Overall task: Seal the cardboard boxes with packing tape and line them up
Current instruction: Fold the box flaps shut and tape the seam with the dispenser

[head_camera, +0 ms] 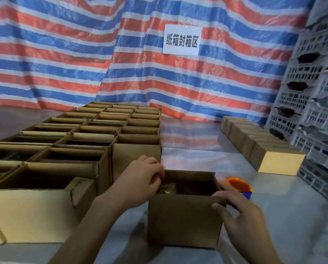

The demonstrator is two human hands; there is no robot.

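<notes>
Both bare forearms reach in from the bottom edge toward an open box (pixel 184 221) that stands on the shiny surface (pixel 292 216) right in front of the person. Its top is unsealed and the inside is dark; what it holds is too dim to tell. The left hand (pixel 142 180) sits at the box's far left corner, its grip closed over the rim with the fingertips curled down inside. The right hand (pixel 241 212) takes the near right corner, thumb against the front wall and fingers hooked over the top edge, so this grip is also clamped on the cardboard.

Just behind the right hand lies an orange and blue object (pixel 237 184), partly hidden by the box, so its exact kind is unclear.

To the left, a block of open-topped boxes (pixel 94 130) stands packed side by side in rows running away from the camera. To the right, well apart, a single row of closed boxes (pixel 258 145) lines up toward stacked grey plastic crates (pixel 311 92). A red, white and blue striped tarp (pixel 64 54) hangs behind, with a white paper sign (pixel 182 40) fixed to it.
</notes>
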